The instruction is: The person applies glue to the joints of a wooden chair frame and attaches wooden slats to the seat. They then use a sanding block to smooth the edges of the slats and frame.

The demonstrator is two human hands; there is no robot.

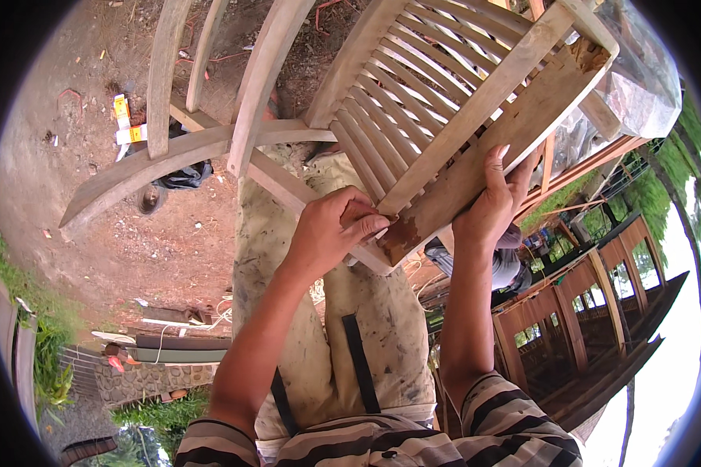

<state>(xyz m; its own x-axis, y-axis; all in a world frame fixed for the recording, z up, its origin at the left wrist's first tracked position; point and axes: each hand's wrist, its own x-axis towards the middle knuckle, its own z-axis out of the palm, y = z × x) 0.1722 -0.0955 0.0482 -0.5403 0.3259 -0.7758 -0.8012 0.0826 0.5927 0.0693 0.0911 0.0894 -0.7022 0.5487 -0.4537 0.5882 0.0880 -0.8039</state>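
A wooden chair frame with a slatted panel (pixel 413 93) tilts in front of me. My right hand (pixel 491 202) grips the edge of its broad flat rail (pixel 514 124), with the thumb lying along the near side. At the lower end of that rail, my left hand (pixel 335 233) is closed in a pinch against the wood. Something small and thin may be between its thumb and fingers, but I cannot make it out. A dark brown patch (pixel 403 233) marks the rail beside those fingertips. Curved wooden legs (pixel 163 159) of the frame reach out to the left.
Orange-and-white small boxes (pixel 128 124) and a black plastic bag (pixel 185 176) lie on the dirt ground at left. Clear plastic sheeting (pixel 639 86) hangs behind the frame at right. Another person (pixel 483 265) is beyond my right arm, near a wooden structure (pixel 584 319).
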